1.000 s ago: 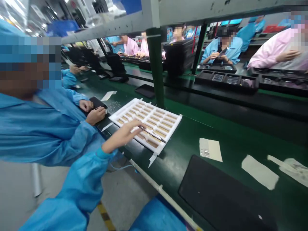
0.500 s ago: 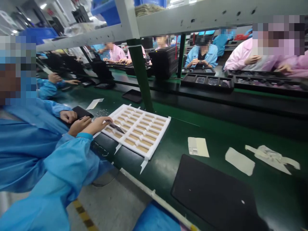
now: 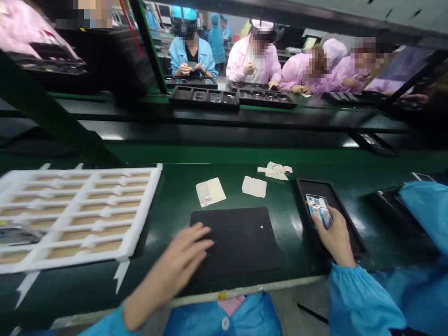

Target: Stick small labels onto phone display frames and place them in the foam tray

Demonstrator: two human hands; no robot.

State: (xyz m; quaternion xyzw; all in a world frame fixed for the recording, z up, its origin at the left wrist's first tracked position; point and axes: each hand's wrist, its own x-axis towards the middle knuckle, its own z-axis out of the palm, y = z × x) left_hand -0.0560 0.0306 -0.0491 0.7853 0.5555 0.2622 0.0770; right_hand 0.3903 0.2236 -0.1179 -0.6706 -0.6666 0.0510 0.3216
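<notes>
One thin, flat, phone-like rectangular device with a white-and-blue upper face (image 3: 318,210) is in the right hand (image 3: 334,233), thumb and fingers closed on its near end. It sits in the far half of one black rectangular tray (image 3: 327,189), toward the right end of the glossy dark-green surface (image 3: 175,200); its long axis runs roughly along the tray's, far end angled left. Its markings are too small to read.

The left hand (image 3: 182,256) is spread loosely over the left side of one black rectangular mat (image 3: 241,242) at the surface's near edge — whether it touches, I cannot tell. Beyond lie three cream pieces: a paper with striped labels (image 3: 214,191), illegible; a plain paper (image 3: 254,186); a crumpled strip (image 3: 276,171). Toward the left end, one white slotted foam tray (image 3: 145,210) carries one dark flat device (image 3: 19,235).
</notes>
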